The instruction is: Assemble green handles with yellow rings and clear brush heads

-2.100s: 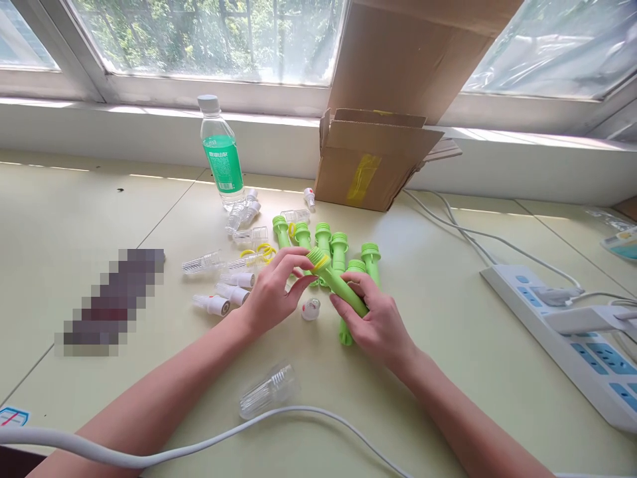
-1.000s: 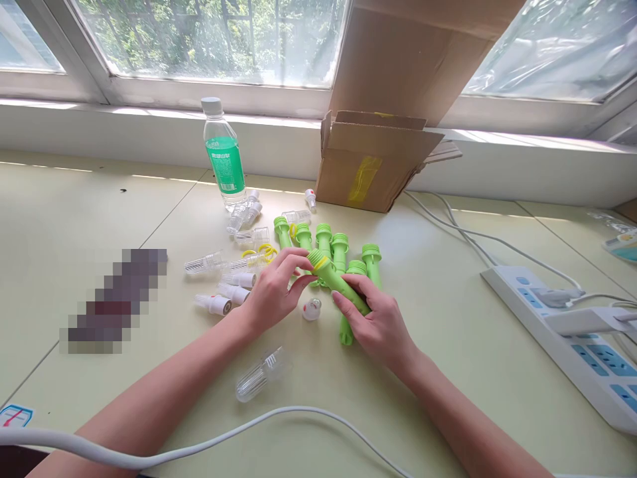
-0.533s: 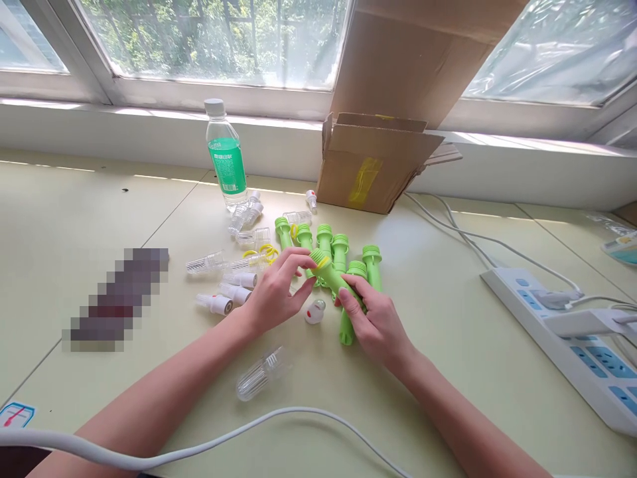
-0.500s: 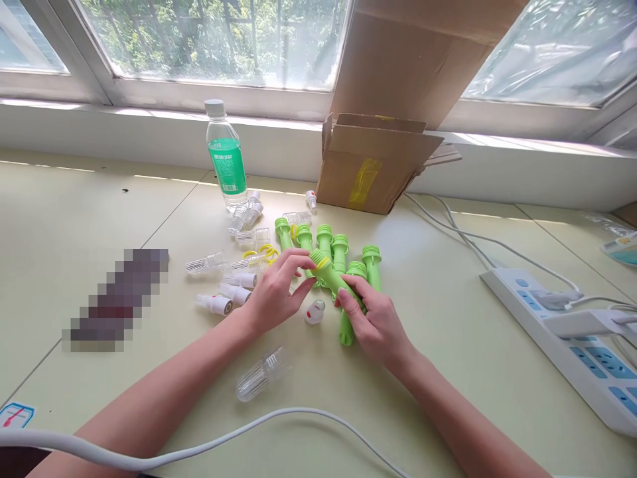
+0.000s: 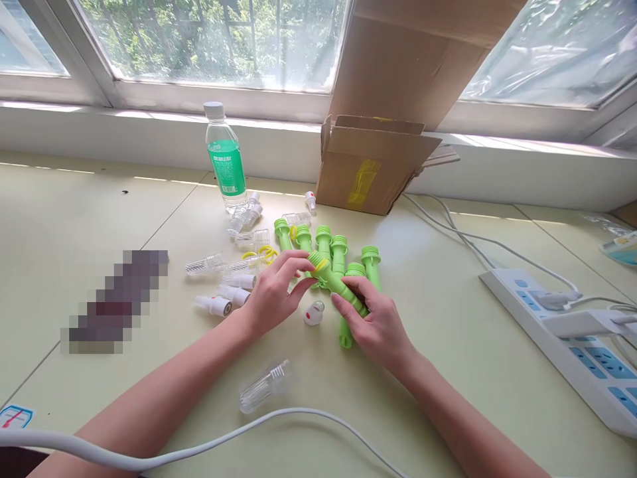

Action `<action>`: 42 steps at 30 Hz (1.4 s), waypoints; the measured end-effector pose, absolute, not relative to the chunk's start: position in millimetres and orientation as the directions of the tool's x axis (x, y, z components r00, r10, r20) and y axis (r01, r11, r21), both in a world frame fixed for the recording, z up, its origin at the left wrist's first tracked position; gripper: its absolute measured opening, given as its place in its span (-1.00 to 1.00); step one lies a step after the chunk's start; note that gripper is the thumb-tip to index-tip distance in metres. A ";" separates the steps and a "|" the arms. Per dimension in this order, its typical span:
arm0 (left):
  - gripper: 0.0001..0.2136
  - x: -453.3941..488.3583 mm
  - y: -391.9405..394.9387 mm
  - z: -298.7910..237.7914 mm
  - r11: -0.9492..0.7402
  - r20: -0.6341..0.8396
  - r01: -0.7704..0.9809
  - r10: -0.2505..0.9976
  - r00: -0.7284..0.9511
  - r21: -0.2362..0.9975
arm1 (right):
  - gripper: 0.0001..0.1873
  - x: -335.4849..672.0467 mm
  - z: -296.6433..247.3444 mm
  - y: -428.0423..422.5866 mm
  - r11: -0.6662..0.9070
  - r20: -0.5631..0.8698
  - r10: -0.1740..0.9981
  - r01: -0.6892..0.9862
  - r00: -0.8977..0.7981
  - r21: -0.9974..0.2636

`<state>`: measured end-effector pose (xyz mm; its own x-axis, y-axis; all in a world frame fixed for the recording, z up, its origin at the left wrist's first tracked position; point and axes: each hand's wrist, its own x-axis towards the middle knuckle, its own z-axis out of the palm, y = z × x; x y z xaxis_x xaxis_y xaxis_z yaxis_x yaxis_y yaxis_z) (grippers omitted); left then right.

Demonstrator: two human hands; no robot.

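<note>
A green plastic tube [image 5: 338, 282] with a threaded end and a yellow ring [image 5: 321, 264] near that end is tilted between my hands. My left hand [image 5: 275, 289] pinches it at the ring and threads with its fingertips. My right hand [image 5: 377, 320] grips the lower body, thumb on top. Several similar green tubes [image 5: 323, 238] lie behind and under it, partly covered by my hands. In front of my left fingers stands a small white piece with a red spot [image 5: 313, 313]. Nearer to me lies a clear ribbed cover [image 5: 265, 386].
Clear covers [image 5: 204, 264], white pieces [image 5: 215, 305] and yellow rings [image 5: 261, 253] lie left of the tubes. Behind stand a water bottle [image 5: 226, 162] and a cardboard box [image 5: 371, 162]. A power strip [image 5: 562, 338] sits right; a white cable [image 5: 279, 413] crosses the front.
The clear ribbed cover has shifted slightly towards me. My right thumb has moved off the tube's middle towards its lower part, while my left hand stays at the ring.
</note>
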<state>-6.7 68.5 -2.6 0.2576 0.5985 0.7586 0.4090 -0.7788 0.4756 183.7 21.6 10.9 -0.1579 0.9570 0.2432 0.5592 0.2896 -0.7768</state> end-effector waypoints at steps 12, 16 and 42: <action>-0.86 -6.8 70.5 -1.7 -0.776 0.746 0.387 0.611 0.265 0.498 | -0.75 185.5 14.6 21.9 0.237 0.146 0.968 0.551 -0.204 -0.800; -0.88 -6.9 70.5 -3.7 -0.780 0.748 0.392 0.605 0.273 0.488 | -0.76 185.2 14.5 21.7 0.239 0.157 0.968 0.546 -0.193 -0.803; -0.85 -7.9 70.3 -3.1 -0.794 0.766 0.392 0.582 0.273 0.464 | -0.77 185.1 13.0 22.2 0.219 0.151 0.974 0.518 -0.171 -0.827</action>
<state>-7.9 70.3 -3.1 0.2727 0.5822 0.7659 0.3916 -0.7944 0.4644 185.1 22.2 13.0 -0.1708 0.9737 0.1506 0.5176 0.2187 -0.8272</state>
